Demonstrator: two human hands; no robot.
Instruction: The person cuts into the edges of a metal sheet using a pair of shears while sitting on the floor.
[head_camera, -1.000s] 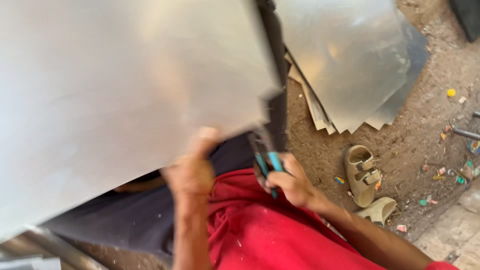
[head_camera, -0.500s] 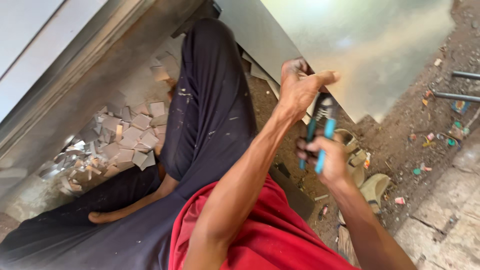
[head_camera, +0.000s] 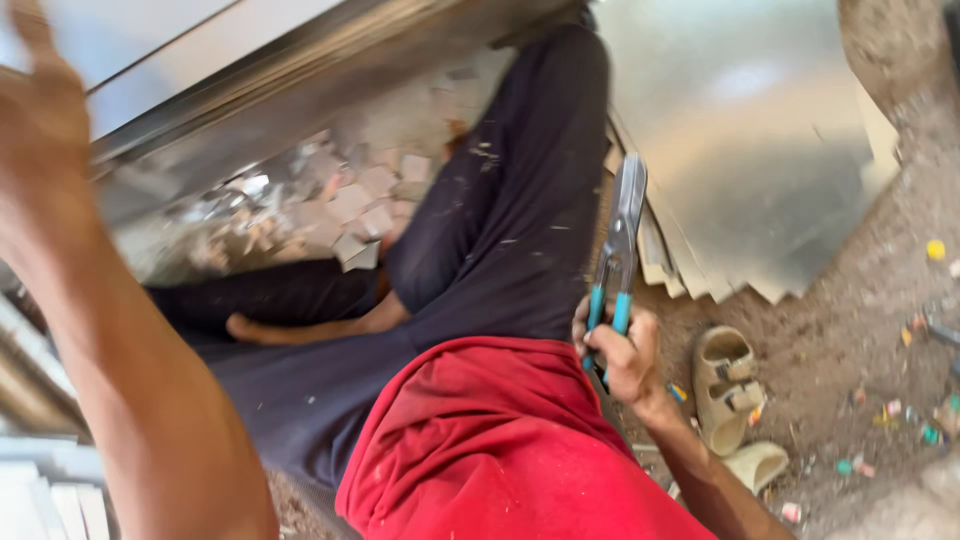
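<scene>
Gripping the blue handles of the tin snips (head_camera: 618, 262), the right hand (head_camera: 622, 352) was closed tight, blades pointing up beside the stacked metal sheets (head_camera: 760, 150). The left hand (head_camera: 40, 150), blurred at upper left, was raised, its grip indiscernible. A sandal (head_camera: 728, 385) lay on the floor (head_camera: 850, 330).

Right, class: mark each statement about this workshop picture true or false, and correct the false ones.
1. The right hand grips metal snips with blue handles. True.
2. The left hand holds a hammer. False: it is raised, blurred, with nothing seen in it.
3. The snips point down into the dirt. False: the blades point upward.
4. A beige sandal lies on the dirt floor. True.
5. Small cut metal pieces lie heaped beside the person's leg. True.
6. The metal sheets are painted red. False: they are bare grey metal.
</scene>
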